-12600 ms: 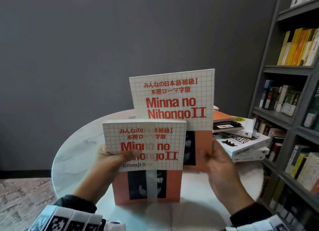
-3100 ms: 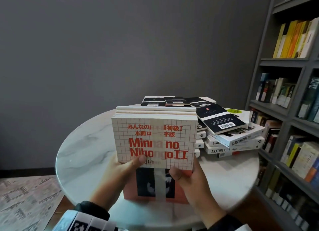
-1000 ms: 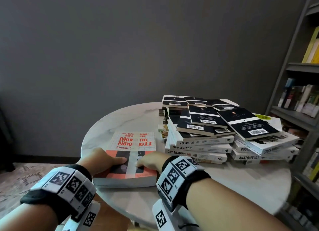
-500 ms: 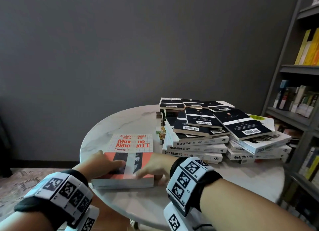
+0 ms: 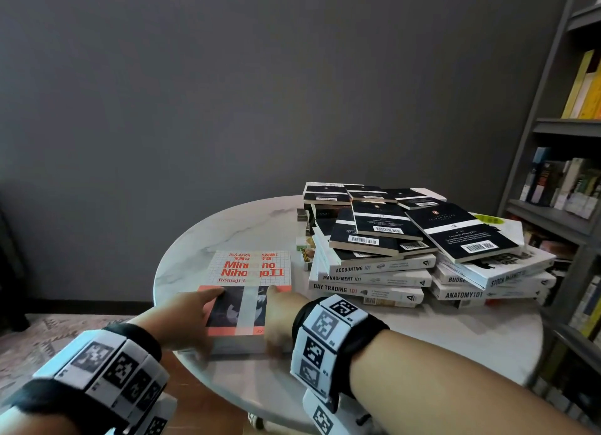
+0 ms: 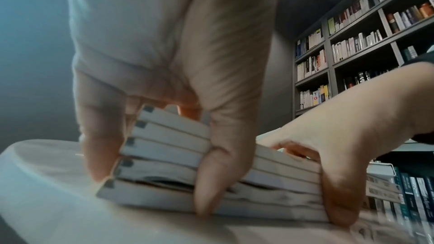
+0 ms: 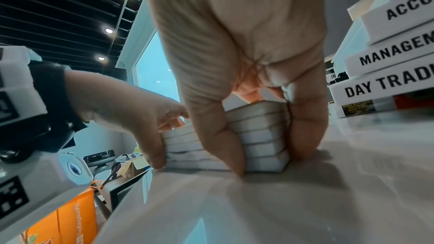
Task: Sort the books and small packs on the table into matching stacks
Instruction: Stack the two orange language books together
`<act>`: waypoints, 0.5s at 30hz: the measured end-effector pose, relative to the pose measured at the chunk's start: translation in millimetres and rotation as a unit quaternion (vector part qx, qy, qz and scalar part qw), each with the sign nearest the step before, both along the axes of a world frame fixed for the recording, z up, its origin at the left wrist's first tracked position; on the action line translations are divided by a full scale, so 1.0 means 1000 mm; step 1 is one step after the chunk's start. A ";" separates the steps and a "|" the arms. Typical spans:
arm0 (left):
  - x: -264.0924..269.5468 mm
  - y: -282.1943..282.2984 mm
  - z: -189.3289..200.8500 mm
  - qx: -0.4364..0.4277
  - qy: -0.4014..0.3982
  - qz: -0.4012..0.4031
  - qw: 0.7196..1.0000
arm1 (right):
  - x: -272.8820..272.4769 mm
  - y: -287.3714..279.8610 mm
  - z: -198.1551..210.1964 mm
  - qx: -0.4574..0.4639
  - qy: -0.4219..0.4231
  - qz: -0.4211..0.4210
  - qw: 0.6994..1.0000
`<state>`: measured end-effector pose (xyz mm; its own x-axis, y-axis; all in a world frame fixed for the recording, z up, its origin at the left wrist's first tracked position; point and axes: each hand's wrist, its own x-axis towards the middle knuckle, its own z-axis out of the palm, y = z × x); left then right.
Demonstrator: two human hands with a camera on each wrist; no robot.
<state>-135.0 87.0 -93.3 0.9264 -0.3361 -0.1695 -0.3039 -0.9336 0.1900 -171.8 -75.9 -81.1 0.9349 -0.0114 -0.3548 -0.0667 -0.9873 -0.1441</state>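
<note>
A stack of several identical "Minna no Nihongo II" books [image 5: 250, 272] lies flat at the front left of the round marble table [image 5: 422, 343]. My left hand [image 5: 192, 307] clasps its near left corner: thumb down the near edge, one finger down the left side, the index lying on the orange cover. My right hand [image 5: 276, 311] clasps the near right corner the same way. In the left wrist view the left hand [image 6: 164, 62] straddles the stack's page edges [image 6: 164, 151], with the right hand [image 6: 340, 127] beside it. In the right wrist view the right hand [image 7: 246, 44] pinches the stack [image 7: 258, 136].
To the right stands a leaning pile of white "101" books [image 5: 370, 278] topped with loose black paperbacks [image 5: 383, 220]. A second pile with "Anatomy 101" [image 5: 487, 293] lies beyond it. Small packs [image 5: 304, 249] sit behind the piles. A bookshelf [image 5: 569, 190] lines the right wall.
The stack, held upright three seconds ago, now lies flat on the table. Over the last second both hands slid back to its near corners, and the left index stretched out over the cover.
</note>
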 end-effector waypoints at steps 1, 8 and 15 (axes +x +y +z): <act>0.001 0.001 -0.001 -0.002 -0.003 0.000 1.000 | 0.000 0.000 0.000 -0.003 -0.003 0.005 1.000; 0.014 0.003 -0.006 -0.020 -0.011 0.008 1.000 | 0.011 -0.001 -0.006 0.002 -0.037 0.010 0.999; 0.031 0.000 -0.005 0.010 -0.004 0.017 1.000 | 0.023 -0.003 -0.007 0.029 -0.074 -0.008 0.997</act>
<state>-104.0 86.6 -98.0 0.9384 -0.3012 -0.1691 -0.2735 -0.9470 0.1687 -148.3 -78.8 -88.3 0.9770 -0.0105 -0.2131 -0.0565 -0.9759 -0.2109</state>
